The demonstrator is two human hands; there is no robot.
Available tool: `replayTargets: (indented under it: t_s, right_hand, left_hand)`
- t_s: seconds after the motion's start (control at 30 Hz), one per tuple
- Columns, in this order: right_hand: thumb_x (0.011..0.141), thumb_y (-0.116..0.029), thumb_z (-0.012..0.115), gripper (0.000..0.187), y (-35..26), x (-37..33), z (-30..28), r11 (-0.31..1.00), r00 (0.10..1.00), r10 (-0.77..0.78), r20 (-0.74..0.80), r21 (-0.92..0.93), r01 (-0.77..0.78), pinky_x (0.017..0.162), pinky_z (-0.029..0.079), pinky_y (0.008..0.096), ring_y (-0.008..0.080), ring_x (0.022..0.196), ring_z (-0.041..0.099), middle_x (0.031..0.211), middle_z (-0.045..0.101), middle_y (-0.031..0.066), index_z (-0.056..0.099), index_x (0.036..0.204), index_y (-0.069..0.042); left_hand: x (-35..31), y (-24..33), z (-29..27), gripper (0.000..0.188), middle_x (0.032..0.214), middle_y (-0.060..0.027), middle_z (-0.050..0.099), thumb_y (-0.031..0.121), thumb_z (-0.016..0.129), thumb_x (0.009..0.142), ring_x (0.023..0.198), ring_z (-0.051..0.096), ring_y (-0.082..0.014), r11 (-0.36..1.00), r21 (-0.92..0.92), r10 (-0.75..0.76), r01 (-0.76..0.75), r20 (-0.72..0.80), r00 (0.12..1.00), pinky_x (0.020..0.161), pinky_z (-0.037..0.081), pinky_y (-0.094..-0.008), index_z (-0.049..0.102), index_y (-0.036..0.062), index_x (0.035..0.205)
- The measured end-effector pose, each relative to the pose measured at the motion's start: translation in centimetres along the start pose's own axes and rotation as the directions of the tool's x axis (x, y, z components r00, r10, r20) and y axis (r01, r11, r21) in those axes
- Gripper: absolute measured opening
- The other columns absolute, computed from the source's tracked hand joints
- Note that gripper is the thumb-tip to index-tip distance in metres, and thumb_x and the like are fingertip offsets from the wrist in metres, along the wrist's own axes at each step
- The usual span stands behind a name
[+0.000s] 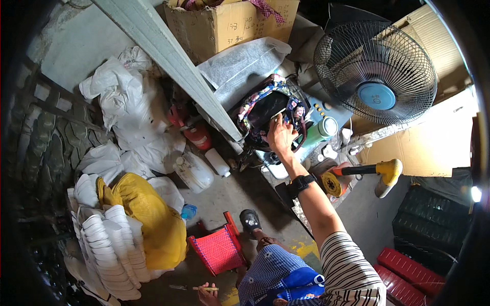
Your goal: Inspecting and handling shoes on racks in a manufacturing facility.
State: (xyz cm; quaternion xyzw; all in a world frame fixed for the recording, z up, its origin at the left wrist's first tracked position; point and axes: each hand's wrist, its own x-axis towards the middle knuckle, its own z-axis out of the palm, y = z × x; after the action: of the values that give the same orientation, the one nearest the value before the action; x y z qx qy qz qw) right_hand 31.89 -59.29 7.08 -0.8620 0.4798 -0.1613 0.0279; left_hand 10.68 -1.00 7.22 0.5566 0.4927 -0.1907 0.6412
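My right hand (282, 134) reaches to the opening of a dark bag with a floral print (248, 108), on a cluttered worktop. Its fingers are curled together at the bag's mouth. A thin pale sliver shows by the fingertips; what they grip I cannot make out. Low in the picture, my left hand (208, 295) is closed round the pale handle of a knife (178, 287), whose narrow blade points left. A green bottle with a white lid (327, 126) stands just right of the bag.
A fan (376, 95) stands behind the worktop, with a carton (229, 28) at the back. A yellow-headed mallet (389, 176) juts out at right. A metal post (168, 61) runs left of the bag. Below are a red stool (217, 250), yellow sack (150, 219) and red crates (411, 270).
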Motion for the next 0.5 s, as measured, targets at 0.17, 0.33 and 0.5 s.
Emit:
replayTargets:
  t_s: [0.17,0.33,0.5]
  right_hand:
    - [0.082,-0.029,0.048,0.044,-1.6,0.0,-1.1,0.998,0.991,-0.023,0.135,-0.049,0.029,0.066,0.031,0.0456,0.0258,0.083,0.054,0.075,0.062,0.0107,0.043,0.118,-0.004]
    - [0.083,-0.028,0.047,0.043,-0.4,0.0,-0.2,0.998,0.992,-0.065,0.110,0.022,0.063,0.074,0.033,0.0487,0.0270,0.086,0.054,0.085,0.061,0.0108,0.043,0.119,-0.004]
    - [0.080,-0.023,0.048,0.043,-0.4,-1.0,2.2,0.959,0.999,-0.025,-0.031,0.281,0.033,0.081,0.028,0.0492,0.0242,0.091,0.050,0.088,0.061,0.0092,0.045,0.119,-0.004]
  left_hand:
    - [-1.3,0.9,1.0,0.045,0.104,-0.0121,0.055,0.039,0.038,0.089,0.089,0.058,-0.0310,0.999,0.040,0.026,-0.024,-0.063,0.998,0.066,0.051,-0.0377,0.047,0.0001,0.109]
    - [-0.6,0.8,0.7,0.044,0.104,-0.0115,0.055,0.039,0.038,0.090,0.087,0.059,-0.0295,0.996,0.083,0.027,-0.024,-0.037,0.999,0.064,0.052,-0.0358,0.048,0.0004,0.107]
    - [-0.5,0.5,-0.1,0.041,0.101,-0.0111,0.056,0.038,0.039,0.090,0.085,0.060,-0.0294,1.000,-0.005,0.022,-0.022,-0.015,1.000,0.062,0.052,-0.0349,0.049,0.0014,0.105]
